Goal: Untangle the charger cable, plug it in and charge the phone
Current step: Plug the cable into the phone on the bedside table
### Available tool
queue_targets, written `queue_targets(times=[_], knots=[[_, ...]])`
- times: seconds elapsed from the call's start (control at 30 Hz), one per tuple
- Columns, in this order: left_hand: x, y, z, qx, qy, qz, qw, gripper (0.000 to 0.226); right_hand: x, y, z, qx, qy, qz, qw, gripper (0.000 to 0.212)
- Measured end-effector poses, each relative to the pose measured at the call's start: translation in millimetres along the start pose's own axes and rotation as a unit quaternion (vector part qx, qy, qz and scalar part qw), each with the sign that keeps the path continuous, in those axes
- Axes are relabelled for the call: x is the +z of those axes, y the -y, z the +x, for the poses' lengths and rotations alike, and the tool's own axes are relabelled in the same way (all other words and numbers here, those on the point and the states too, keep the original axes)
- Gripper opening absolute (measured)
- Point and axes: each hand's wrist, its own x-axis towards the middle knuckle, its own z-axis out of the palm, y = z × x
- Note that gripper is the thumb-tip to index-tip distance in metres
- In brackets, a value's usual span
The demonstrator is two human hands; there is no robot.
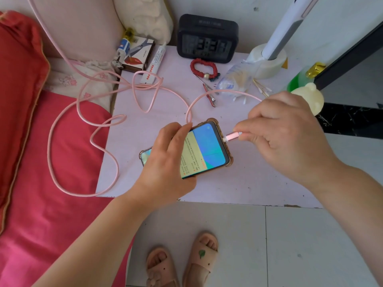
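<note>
A phone (204, 149) with a lit screen and a clear brownish case lies on the small white table (238, 183). My left hand (165, 160) grips it across the middle, covering part of the screen. My right hand (284, 135) pinches the pink plug (232, 137) of the charger cable, whose tip sits at the phone's right-hand end port. The pink cable (145, 94) runs from behind my right hand in loose loops across the table, over the red bed and up out of view at the top left.
At the back of the table stand a black digital clock (207, 39), a red scrunchie (204, 69), hair clips (210, 96), cotton swabs, a tube, a scissors box (137, 54) and a tape roll holding a white device. The red bed (51, 183) lies left; slippered feet on tiles below.
</note>
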Motion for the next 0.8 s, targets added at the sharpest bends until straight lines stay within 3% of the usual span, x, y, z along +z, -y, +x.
queue_targets(times=[0.27,0.8], knots=[[-0.5,1.8,-1.8,0.035,-0.046,-0.022,0.998,0.091,-5.0,4.7,1.3,0.03,-0.031,0.03,0.999,0.011],[-1.1,-6.7,3.4,0.012,-0.014,0.007,1.0,0.087,-0.6,3.6,0.8,0.026,-0.021,0.024,0.999,0.008]])
